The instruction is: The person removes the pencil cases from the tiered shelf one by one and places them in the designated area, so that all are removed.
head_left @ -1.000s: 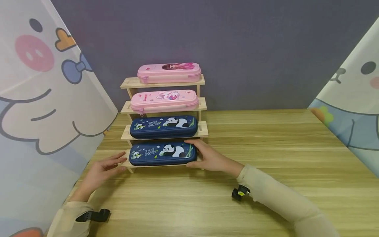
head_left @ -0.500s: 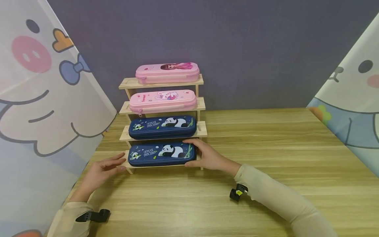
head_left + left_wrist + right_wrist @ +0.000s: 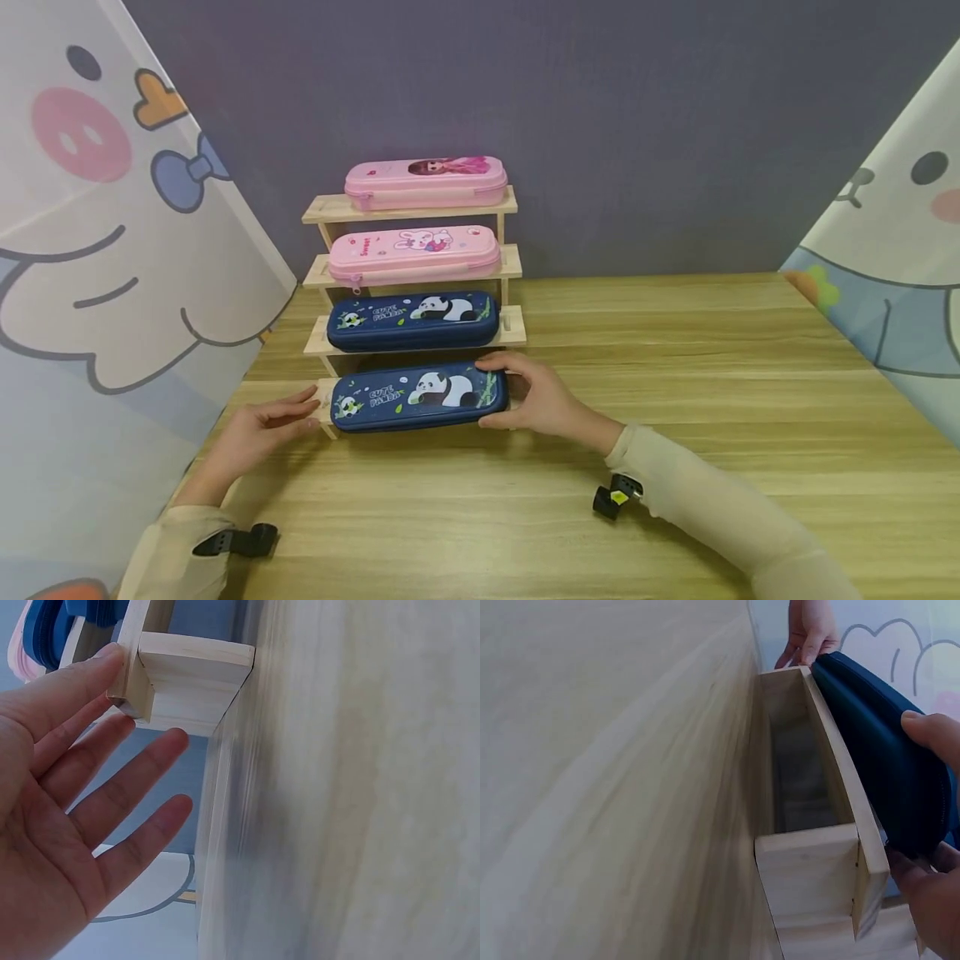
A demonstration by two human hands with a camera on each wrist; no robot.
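My right hand (image 3: pixel 551 406) grips the right end of a navy pencil case (image 3: pixel 420 397) with pandas on its lid, thumb in front and fingers behind. The case sits over the lowest step of a wooden tiered rack (image 3: pixel 325 336), its front edge overhanging the board. In the right wrist view the case (image 3: pixel 877 750) is tilted, its right end lifted off the step. My left hand (image 3: pixel 258 433) rests at the left end of that step, fingers spread and nearly straight. In the left wrist view the left thumb touches the board end (image 3: pixel 129 690).
A second navy panda pencil case (image 3: pixel 412 321) lies one step up. Above it are a pink bunny pencil case (image 3: pixel 416 254) and a pink pencil case with a girl (image 3: pixel 427 182). Grey wall (image 3: pixel 637 142) stands behind the wooden table (image 3: pixel 675 358), with cartoon-printed panels on both sides.
My right hand has drawn the lowest navy pencil case forward and to the right, lifting it from its step. My left hand has stayed at the rack's left end.
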